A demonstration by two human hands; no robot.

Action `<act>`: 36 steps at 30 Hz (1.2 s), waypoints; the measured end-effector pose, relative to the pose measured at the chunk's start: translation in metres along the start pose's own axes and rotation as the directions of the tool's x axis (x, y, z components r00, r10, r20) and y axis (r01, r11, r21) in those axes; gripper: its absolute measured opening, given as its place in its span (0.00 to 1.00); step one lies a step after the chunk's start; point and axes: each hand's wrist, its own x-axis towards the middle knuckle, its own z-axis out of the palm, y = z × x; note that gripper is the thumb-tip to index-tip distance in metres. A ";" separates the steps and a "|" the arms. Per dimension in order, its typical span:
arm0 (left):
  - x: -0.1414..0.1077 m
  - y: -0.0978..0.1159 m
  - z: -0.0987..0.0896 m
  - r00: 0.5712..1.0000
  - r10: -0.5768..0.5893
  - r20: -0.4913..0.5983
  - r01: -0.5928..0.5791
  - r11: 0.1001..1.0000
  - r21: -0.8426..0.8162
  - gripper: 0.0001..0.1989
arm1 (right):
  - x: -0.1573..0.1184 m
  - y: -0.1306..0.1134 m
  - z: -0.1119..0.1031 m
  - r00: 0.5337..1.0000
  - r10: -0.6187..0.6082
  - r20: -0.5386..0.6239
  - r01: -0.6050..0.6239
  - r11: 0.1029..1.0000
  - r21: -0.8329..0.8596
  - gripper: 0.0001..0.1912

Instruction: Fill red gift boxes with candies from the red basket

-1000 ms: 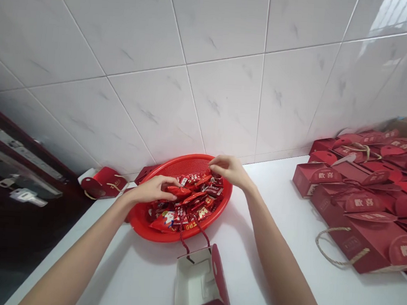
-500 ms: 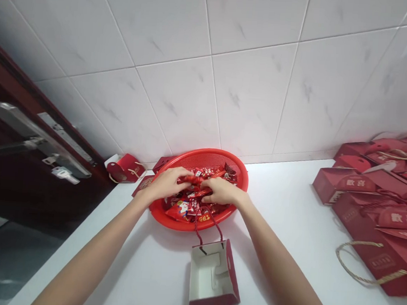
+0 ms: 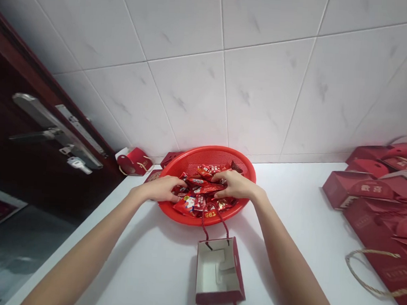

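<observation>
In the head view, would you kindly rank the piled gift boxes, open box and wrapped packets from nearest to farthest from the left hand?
1. Wrapped packets, beside the left hand.
2. Open box, front centre.
3. Piled gift boxes, far right.

A marble-patterned tile wall (image 3: 194, 87) rises behind the white tabletop (image 3: 290, 200) before you; left of the tabletop, a dark door (image 3: 6, 78) bears a lever lock (image 3: 57, 130) and key (image 3: 79, 164). Rope-handled red gift boxes (image 3: 371, 188) crowd the tabletop's right side, a small red carton (image 3: 138, 162) its far-left corner.
</observation>
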 end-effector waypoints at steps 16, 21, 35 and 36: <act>0.046 -0.015 0.015 0.981 0.118 -0.152 -0.153 0.956 -0.249 0.17 | 0.006 -0.003 0.014 0.959 0.181 -0.216 -0.190 0.982 -0.019 0.05; 0.048 -0.023 0.018 0.945 0.158 -0.285 -0.309 0.712 -0.631 0.19 | 0.010 0.002 0.015 0.892 0.234 -0.387 -0.226 0.972 0.066 0.12; 0.044 0.020 0.004 0.853 -0.032 -0.521 -0.427 0.531 -0.732 0.24 | 0.006 0.008 0.010 0.781 0.327 -0.532 -0.041 0.877 0.478 0.15; 0.043 0.021 0.004 0.854 -0.036 -0.518 -0.421 0.535 -0.732 0.24 | 0.006 0.007 0.010 0.789 0.333 -0.517 -0.017 0.852 0.524 0.16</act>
